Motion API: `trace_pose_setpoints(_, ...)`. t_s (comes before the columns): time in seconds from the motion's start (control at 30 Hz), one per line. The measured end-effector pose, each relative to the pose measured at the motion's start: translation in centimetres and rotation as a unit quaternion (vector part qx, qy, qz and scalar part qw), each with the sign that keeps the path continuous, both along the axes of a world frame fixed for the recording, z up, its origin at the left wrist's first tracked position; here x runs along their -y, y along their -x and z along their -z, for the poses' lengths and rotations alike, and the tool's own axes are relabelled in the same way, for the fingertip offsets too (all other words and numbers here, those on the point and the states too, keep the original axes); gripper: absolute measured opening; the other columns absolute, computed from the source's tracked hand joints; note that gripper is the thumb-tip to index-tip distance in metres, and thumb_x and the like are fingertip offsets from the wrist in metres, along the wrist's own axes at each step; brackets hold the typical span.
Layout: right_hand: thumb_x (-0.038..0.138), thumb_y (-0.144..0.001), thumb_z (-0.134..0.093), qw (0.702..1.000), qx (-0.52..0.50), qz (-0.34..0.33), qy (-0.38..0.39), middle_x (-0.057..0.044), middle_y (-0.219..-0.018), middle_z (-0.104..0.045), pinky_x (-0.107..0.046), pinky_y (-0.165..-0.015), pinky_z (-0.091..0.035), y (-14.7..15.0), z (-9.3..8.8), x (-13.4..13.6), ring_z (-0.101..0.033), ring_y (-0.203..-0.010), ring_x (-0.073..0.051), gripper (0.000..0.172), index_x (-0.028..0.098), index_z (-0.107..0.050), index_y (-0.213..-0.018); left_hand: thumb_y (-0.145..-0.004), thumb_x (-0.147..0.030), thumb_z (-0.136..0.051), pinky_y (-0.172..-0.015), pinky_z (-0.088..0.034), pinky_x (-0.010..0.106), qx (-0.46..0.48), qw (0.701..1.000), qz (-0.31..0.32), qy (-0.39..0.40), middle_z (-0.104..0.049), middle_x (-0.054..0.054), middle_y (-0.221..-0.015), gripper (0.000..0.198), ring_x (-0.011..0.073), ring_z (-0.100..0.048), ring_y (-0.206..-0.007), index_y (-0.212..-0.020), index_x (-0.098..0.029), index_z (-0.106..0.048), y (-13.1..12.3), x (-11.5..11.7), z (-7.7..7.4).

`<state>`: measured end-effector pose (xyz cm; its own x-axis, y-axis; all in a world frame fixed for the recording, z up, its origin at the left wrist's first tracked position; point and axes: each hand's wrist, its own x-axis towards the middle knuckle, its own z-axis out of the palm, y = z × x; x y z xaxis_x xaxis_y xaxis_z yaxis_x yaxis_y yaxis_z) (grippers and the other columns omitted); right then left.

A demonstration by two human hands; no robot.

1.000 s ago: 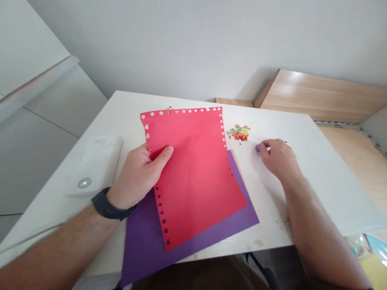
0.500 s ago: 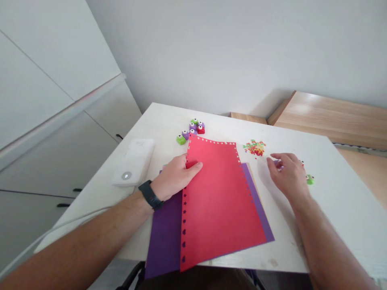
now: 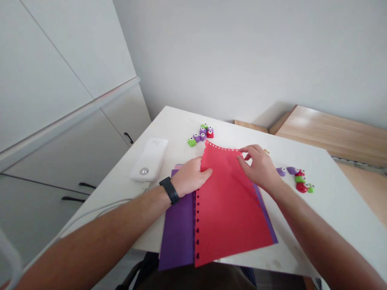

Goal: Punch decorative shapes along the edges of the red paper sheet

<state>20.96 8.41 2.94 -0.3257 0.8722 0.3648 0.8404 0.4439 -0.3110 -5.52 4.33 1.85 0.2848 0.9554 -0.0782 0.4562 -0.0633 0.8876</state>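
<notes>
A red sheet of paper [image 3: 229, 209] has small shapes punched along its left, top and right edges. My left hand [image 3: 193, 175] grips its upper left side, thumb on top and fingers underneath. At the upper right corner, my right hand [image 3: 256, 163] has its thumb and forefinger closed in around the sheet's edge. Beneath lies a purple sheet [image 3: 178, 237], showing at the left and along the right side. Several small craft punches [image 3: 203, 131] in green, purple and red stand beyond the paper. More punches [image 3: 300, 179] lie to the right of my right hand.
A white device with a round display [image 3: 151, 159] lies at the left of the white table [image 3: 290, 225], its cable trailing toward me. Punched paper bits [image 3: 266, 151] peek out behind my right hand. Cabinets [image 3: 60, 153] stand left, a wooden surface [image 3: 338, 125] right.
My right hand has moved left from beside the punches to the red sheet's upper right corner. My left hand keeps its hold. The view has shifted a little.
</notes>
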Motion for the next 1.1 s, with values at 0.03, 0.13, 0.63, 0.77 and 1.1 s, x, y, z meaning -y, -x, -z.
trace_pose_setpoints(0.03, 0.032, -0.099, -0.062, 1.0, -0.006, 0.001, -0.001, -0.013, -0.113, -0.072, -0.04, -0.089, -0.056, 0.8, -0.1, -0.9, -0.072, -0.087, -0.023, 0.023, 0.018, -0.072, -0.114, -0.095, -0.035, -0.059, -0.089, -0.06, 0.032, -0.003, 1.0, 0.001, 0.002, -0.08, 0.01, -0.124, 0.031, 0.0271, -0.077, -0.112, -0.117, -0.019, -0.073, 0.0, 0.0, 0.1)
trace_pose_setpoints(0.13, 0.031, -0.099, -0.063, 1.0, -0.009, 0.012, 0.018, -0.015, -0.121, -0.072, -0.041, -0.09, -0.055, 3.4, -0.3, -4.1, -0.072, -0.085, -0.023, 0.027, 0.016, -0.072, -0.119, -0.095, -0.033, -0.058, -0.087, -0.059, 0.032, -0.016, 1.0, 0.002, 0.0, -0.081, 0.01, -0.122, 0.031, 0.0269, -0.077, -0.109, -0.117, -0.019, -0.074, -0.1, -0.2, 0.2)
trace_pose_setpoints(0.63, 0.025, -0.098, -0.067, 0.993, 0.061, -0.069, 0.071, -0.013, -0.109, -0.072, -0.038, -0.095, -0.051, 12.0, 1.4, -10.7, -0.069, -0.1, -0.027, 0.026, 0.022, -0.078, -0.121, -0.092, -0.027, -0.058, -0.08, -0.058, 0.033, -0.025, 1.0, 0.008, -0.016, -0.082, 0.01, -0.107, 0.019, 0.0262, -0.077, -0.094, -0.096, -0.02, -0.076, -0.2, -0.7, 0.7)
trace_pose_setpoints(0.77, 0.024, -0.097, -0.067, 0.994, 0.051, -0.068, 0.065, -0.013, -0.106, -0.072, -0.038, -0.093, -0.051, 11.9, 1.5, -10.7, -0.067, -0.099, -0.027, 0.018, 0.02, -0.078, -0.111, -0.092, -0.027, -0.058, -0.079, -0.058, 0.033, -0.025, 1.0, 0.007, -0.015, -0.082, 0.01, -0.105, 0.019, 0.0267, -0.077, -0.094, -0.095, -0.02, -0.075, -0.2, -0.6, 0.7)
trace_pose_setpoints(1.1, 0.032, -0.099, -0.063, 0.993, -0.11, -0.024, 0.038, -0.007, -0.11, -0.076, -0.035, -0.082, -0.053, 5.9, -1.8, -7.5, -0.072, -0.094, -0.022, 0.017, 0.023, -0.062, -0.113, -0.092, -0.029, -0.06, -0.083, -0.058, 0.034, -0.037, 0.999, -0.007, -0.018, -0.083, 0.011, -0.107, 0.021, 0.0277, -0.078, -0.098, -0.1, -0.019, -0.077, -0.2, -0.3, 0.1)
